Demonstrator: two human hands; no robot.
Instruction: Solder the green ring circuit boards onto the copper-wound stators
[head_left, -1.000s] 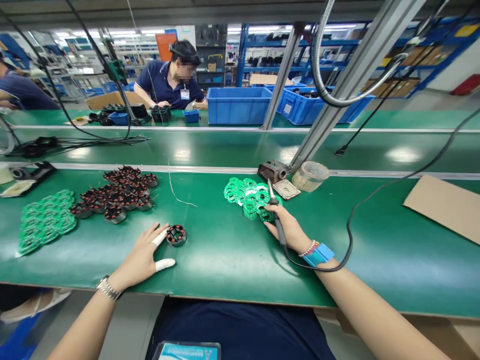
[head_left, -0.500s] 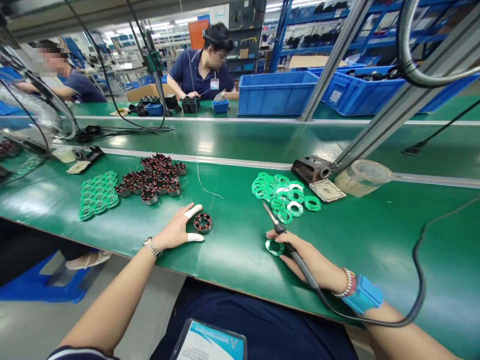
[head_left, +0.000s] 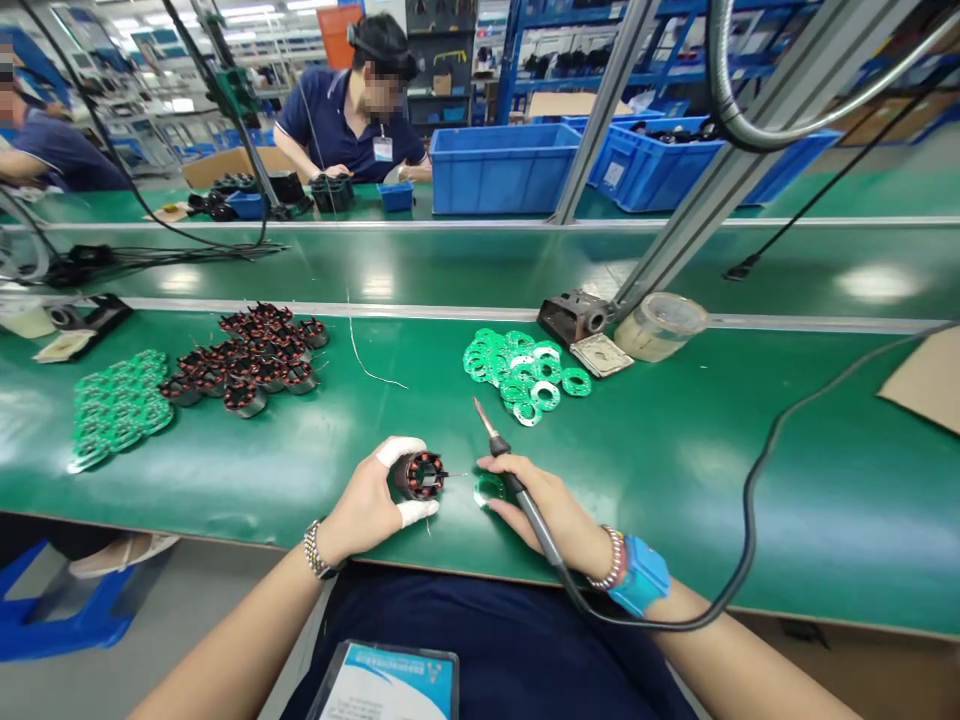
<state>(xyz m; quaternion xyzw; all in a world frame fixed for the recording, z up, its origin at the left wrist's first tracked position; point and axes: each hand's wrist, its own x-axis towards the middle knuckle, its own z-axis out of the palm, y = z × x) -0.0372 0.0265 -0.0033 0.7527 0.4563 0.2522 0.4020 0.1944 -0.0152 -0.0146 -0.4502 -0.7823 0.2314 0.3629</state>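
Observation:
My left hand (head_left: 375, 500), with white covers on thumb and finger, grips a black ring-shaped motor core with copper windings (head_left: 421, 476); thin wires stick out of it. To its right, my right hand (head_left: 536, 500) holds a soldering iron (head_left: 534, 515), its tip pointing up and left, and a green ring-shaped circuit board (head_left: 487, 490) between thumb and fingers. The core and the board are a small gap apart. A pile of green ring boards (head_left: 517, 370) lies beyond my right hand. Wound cores (head_left: 247, 360) are heaped beyond my left hand.
A sheet of joined green boards (head_left: 124, 405) lies far left. Behind the ring pile are an iron stand (head_left: 574, 318), a sponge (head_left: 602, 355) and a round tub (head_left: 660, 326). Solder wire (head_left: 364, 365) hangs down to the table. Across the bench, a person sits by a blue bin (head_left: 502, 170).
My left hand has closed on the single core and lifted it toward the board. My right hand has come closer to it with the iron and ring board. The view has shifted right.

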